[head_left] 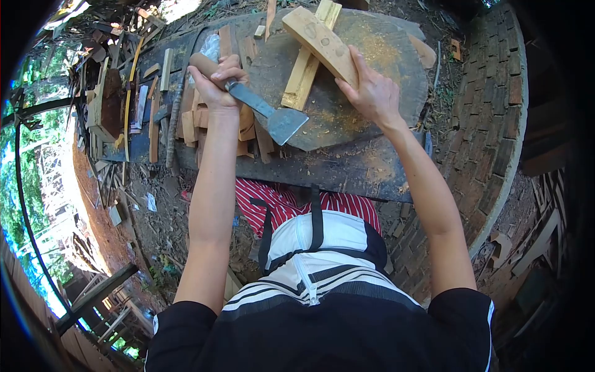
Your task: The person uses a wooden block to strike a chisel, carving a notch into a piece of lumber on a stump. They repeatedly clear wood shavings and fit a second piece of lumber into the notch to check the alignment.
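Left hand [218,84]: closed firmly around the rounded wooden handle of a hatchet [260,105]. Handle pale brown, smooth, cylindrical; butt end protruding up and left past the knuckles. Blade flat, grey steel, narrow at the neck and widening to a broad squared edge, dull with a brighter strip along the cutting edge. Blade poised just above the near rim of the chopping block [372,93], pointing down and right.

Right hand [372,93]: wrapped over the near end of a wooden piece [319,40], thumb on one side, fingers over the other. Piece thick, pale tan, roughly rectangular with rounded worn corners and faint oval marks on its face; set at an angle, far end raised toward the top of the view.

Under it, a lighter wood slat [307,65], straight-grained, square-edged, lying flat on the block and crossing beneath the held piece.

Block round, dark grey, rough and scarred, dusted with yellow sawdust. Resting on a dark weathered plank [347,170].

Left of the hatchet, a loose stack of split wood strips [192,121], thin, reddish-brown, uneven in length. Curved brick wall [496,105] on the right, coarse and mossy.
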